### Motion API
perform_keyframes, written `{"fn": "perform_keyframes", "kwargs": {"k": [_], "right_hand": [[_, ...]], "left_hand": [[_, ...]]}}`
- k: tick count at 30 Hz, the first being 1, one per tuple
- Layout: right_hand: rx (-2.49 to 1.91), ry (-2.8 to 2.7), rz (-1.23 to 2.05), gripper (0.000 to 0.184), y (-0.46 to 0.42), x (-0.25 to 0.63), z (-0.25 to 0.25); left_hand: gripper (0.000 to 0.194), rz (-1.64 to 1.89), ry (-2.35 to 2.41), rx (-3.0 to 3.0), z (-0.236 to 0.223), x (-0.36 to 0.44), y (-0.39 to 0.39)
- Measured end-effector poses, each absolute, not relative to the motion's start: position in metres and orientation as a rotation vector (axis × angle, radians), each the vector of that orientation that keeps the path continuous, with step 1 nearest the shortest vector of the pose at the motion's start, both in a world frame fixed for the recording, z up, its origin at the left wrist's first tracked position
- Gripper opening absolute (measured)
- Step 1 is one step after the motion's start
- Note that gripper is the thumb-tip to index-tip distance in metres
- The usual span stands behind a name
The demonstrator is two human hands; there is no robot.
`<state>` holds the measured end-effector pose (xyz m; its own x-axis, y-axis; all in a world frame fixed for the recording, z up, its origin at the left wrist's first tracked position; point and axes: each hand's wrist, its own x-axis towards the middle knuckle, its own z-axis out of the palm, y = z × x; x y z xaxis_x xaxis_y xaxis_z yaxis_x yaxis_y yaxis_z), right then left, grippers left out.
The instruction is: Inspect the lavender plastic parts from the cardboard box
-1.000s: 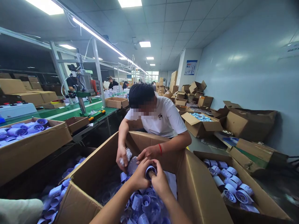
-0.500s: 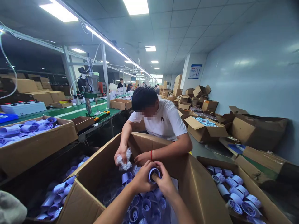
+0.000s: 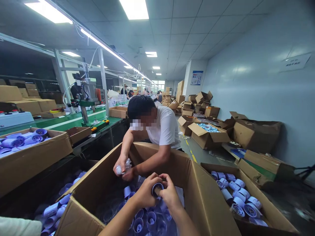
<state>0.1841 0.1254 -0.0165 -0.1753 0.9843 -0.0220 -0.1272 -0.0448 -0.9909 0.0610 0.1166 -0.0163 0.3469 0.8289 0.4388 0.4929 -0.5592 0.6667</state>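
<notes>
My left hand is wrapped around a short white plastic cylinder with a dark inside, its open end turned toward me. My right hand closes on the cylinder's other side, with fingers at its rim. Something brownish shows inside the opening; whether it is a fingertip or a separate piece I cannot tell. Both hands are above a large cardboard box. Many white plastic cups lie in it among clear plastic. Across the box, a co-worker's hand grips crumpled clear plastic.
An open carton of white cylindrical parts stands at the right, another carton at the left. A green workbench carries a press machine. The co-worker leans over the far box edge. Cartons line the right wall.
The view has turned slightly right. The co-worker's two hands have come together at the crumpled plastic. My hands stay on the cylinder, with a small shift of the right fingers.
</notes>
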Motion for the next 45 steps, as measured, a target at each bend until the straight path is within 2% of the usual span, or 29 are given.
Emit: {"fn": "perform_keyframes", "kwargs": {"k": [8,14,17,20,26,33,45], "right_hand": [[-1.082,-1.352,1.165,0.032,0.121,0.176,-0.023],[-0.985,-1.233,1.45,0.03,0.127,0.178,-0.021],[-0.899,-1.185,1.44,0.033,0.132,0.179,-0.016],[-0.874,-1.132,1.385,0.042,0.135,0.178,-0.011],[-0.771,-1.321,1.322,0.048,0.14,0.181,-0.016],[-0.939,-1.617,0.697,0.019,0.137,0.19,-0.018],[-1.171,-1.858,0.607,0.031,0.12,0.183,-0.001]], "left_hand": [[0.043,1.029,1.183,2.169,-0.013,0.057,0.118],[0.046,0.953,1.177,2.182,-0.012,0.052,0.12],[0.055,1.153,1.195,2.178,-0.013,0.052,0.123],[0.061,1.385,1.268,2.18,-0.017,0.053,0.128],[0.04,1.608,1.231,2.027,-0.023,0.053,0.138],[0.029,1.563,1.281,2.069,-0.016,0.053,0.135],[0.043,1.377,1.148,2.272,-0.013,0.051,0.128]]}}
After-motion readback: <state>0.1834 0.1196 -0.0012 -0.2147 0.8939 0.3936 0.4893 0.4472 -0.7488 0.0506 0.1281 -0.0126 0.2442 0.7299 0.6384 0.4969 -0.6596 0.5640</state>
